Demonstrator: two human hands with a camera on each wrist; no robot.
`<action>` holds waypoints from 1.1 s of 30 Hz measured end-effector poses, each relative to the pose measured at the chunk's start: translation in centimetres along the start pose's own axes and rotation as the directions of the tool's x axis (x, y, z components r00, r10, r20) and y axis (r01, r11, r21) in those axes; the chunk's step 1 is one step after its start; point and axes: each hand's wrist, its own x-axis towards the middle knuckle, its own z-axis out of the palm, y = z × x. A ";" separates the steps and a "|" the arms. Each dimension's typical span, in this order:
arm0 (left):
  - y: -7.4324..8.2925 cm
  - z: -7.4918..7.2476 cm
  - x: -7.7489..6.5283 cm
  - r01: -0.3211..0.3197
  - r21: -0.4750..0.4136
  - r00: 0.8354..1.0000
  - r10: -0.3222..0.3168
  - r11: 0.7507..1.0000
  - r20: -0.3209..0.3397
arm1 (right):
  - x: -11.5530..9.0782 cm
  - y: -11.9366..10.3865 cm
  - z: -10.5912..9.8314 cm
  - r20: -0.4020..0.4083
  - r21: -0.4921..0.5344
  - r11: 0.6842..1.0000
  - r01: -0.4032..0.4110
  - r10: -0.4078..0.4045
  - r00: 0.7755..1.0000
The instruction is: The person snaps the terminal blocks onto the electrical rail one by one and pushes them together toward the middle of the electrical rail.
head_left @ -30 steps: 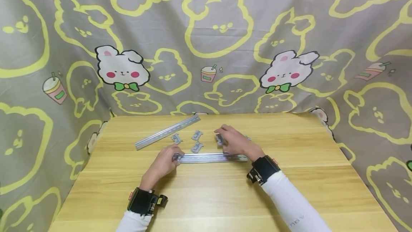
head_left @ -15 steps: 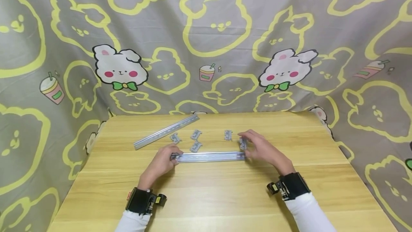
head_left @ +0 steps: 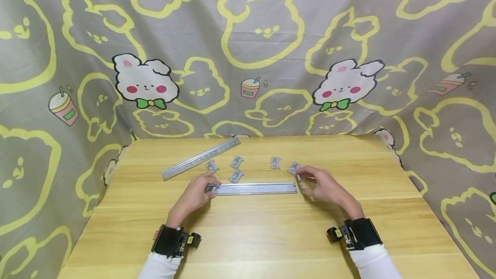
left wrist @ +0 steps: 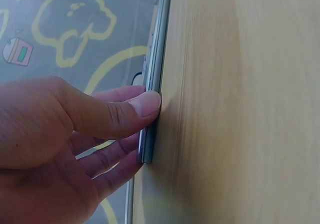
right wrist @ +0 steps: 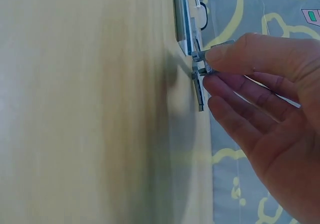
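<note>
A slotted metal DIN rail [head_left: 253,188] lies crosswise in front of the person in the head view. My left hand [head_left: 197,193] grips its left end, thumb [left wrist: 145,104] along the near edge and fingers behind, as the left wrist view shows. At the opposite end, my right hand [head_left: 323,186] pinches a thin grey terminal block [head_left: 299,181], held on edge right beside the rail's tip. The right wrist view has that block [right wrist: 199,74] between thumb and fingers. Just behind it lies another grey terminal block [head_left: 293,167].
A second DIN rail [head_left: 201,159] lies slantwise at the back left. Behind the gripped rail are several more grey terminal blocks, including one [head_left: 275,163] right of centre and one [head_left: 236,176] near the middle. A patterned curtain [head_left: 248,55] surrounds the wooden table [head_left: 248,236].
My right hand has moved right, from behind the rail to its right end, and now pinches a terminal block. The block right of centre was shifted rightward and released. My left hand stays put.
</note>
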 end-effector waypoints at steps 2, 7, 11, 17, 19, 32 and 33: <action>0.0 0.0 0.0 -0.003 0.002 1.000 0.003 1.000 0.000 | -0.1 0.2 0.3 -0.001 0.011 1.000 -0.012 0.012 1.000; -0.1 0.1 0.0 -0.015 0.010 1.000 0.015 1.000 0.006 | -0.3 0.5 0.8 0.011 0.082 0.995 -0.048 0.048 0.999; -0.1 0.2 0.0 -0.012 -0.001 1.000 0.012 1.000 0.009 | -0.3 0.6 0.9 0.013 0.114 0.991 -0.071 0.070 0.997; -0.2 0.1 0.1 0.007 -0.019 1.000 -0.007 1.000 0.012 | -0.3 0.8 0.9 0.013 0.135 0.989 -0.067 0.066 0.998; -0.3 0.1 0.1 0.009 -0.022 1.000 -0.009 1.000 0.009 | -0.3 0.8 1.0 0.007 0.146 0.987 -0.063 0.063 0.998; -0.3 0.0 0.3 0.017 -0.019 1.000 -0.016 1.000 0.015 | 0.0 0.7 1.1 -0.003 0.159 0.985 -0.070 0.072 0.997; -0.4 0.0 0.2 0.018 -0.017 1.000 -0.018 1.000 0.016 | 0.1 0.7 1.1 -0.002 0.156 0.985 -0.071 0.072 0.997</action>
